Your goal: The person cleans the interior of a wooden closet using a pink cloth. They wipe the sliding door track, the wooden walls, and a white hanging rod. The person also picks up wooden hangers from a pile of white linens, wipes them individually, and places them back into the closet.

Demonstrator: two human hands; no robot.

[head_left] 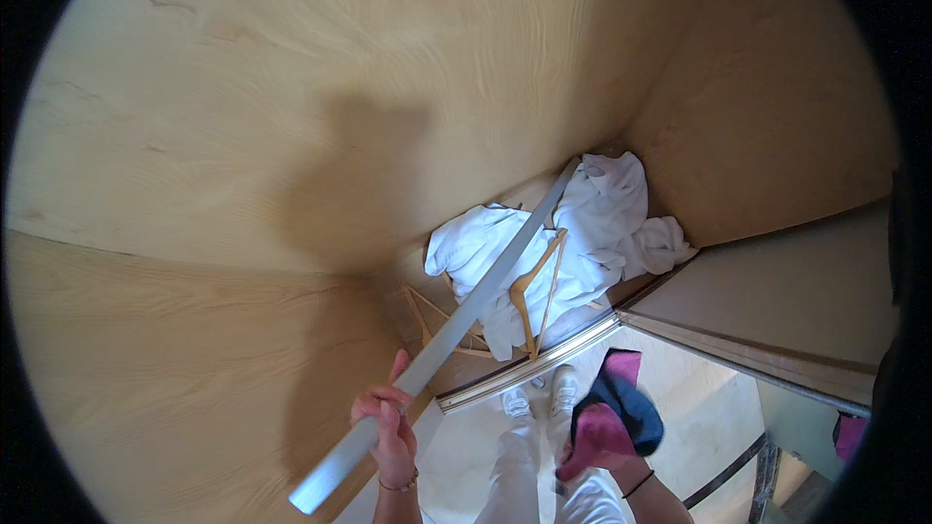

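My left hand (389, 422) is wrapped around the near part of a long silvery metal rail (470, 309), with one finger lifted off it. Slanting across the wardrobe, the rail has its far end by the back wall, beside white crumpled cloth (601, 204). More of the white cloth lies under the rail on the wardrobe floor. On top of it rests a wooden clothes hanger (520, 295), and another wooden hanger (422, 324) lies to the left. In my right hand (615, 460) is a pink and black cloth (601, 429), which hides most of the fingers.
Wood-grain panels (466, 87) form the wardrobe's walls. A metal sliding-door track (531, 364) edges its floor, just ahead of my white shoes (517, 402). To the right stands a sliding door panel (772, 284). Another pink item (848, 435) shows at the far right.
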